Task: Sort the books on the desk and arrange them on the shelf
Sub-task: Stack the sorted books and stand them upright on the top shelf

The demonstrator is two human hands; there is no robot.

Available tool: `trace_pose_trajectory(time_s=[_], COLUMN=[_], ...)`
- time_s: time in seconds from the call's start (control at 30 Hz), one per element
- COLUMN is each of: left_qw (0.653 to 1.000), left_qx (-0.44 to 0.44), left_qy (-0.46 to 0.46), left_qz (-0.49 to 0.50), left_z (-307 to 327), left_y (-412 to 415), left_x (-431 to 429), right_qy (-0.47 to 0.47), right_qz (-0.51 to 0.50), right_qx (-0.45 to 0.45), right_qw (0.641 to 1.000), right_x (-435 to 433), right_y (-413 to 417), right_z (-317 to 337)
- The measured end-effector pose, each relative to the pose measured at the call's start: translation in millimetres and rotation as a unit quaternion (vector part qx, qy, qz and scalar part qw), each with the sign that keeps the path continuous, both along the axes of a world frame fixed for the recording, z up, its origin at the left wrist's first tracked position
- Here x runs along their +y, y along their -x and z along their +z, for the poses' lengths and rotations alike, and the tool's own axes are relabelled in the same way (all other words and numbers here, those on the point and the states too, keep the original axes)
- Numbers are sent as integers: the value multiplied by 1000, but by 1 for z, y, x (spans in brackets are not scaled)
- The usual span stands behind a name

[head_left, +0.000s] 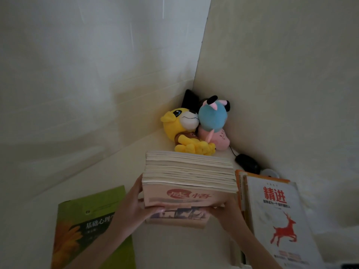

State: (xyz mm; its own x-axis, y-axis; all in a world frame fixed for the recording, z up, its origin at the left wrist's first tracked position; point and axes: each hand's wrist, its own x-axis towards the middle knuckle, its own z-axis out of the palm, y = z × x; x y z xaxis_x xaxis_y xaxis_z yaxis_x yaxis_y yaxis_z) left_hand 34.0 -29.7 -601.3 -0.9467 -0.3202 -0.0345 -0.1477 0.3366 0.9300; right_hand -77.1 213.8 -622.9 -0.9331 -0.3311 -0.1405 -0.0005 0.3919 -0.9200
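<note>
A thick stack of thin paperbacks (188, 171), page edges facing me, is tilted up above the white desk (108, 171). Its front cover is pink with red characters. My left hand (134, 202) grips the stack's lower left corner, thumb on the cover. My right hand (225, 210) holds the lower right corner from underneath. Another book with a picture cover (178, 217) lies flat just below the stack. A green book with a sunflower (91, 228) lies at the left. A white book with a red deer (279, 220) tops a pile at the right.
Two plush toys, a yellow one (182, 131) and a blue-pink one (213, 119), sit in the desk's back corner against the walls. A black computer mouse (247, 163) with its cable lies right of them. Orange-edged books (240, 189) stand under the white book.
</note>
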Motion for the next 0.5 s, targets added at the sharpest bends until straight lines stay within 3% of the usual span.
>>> trace_pose_trajectory(time_s=[0.3, 0.5], left_qw=[1000, 997], left_qx=[-5, 54], left_qy=[7, 23], left_qz=[18, 55], left_z=[-8, 33], left_y=[8, 12], left_x=[-6, -8], right_qy=[8, 26], right_qz=[-2, 14], right_qx=[26, 44], right_qw=[1000, 999], right_x=[-9, -7], right_y=[5, 16], right_z=[19, 62])
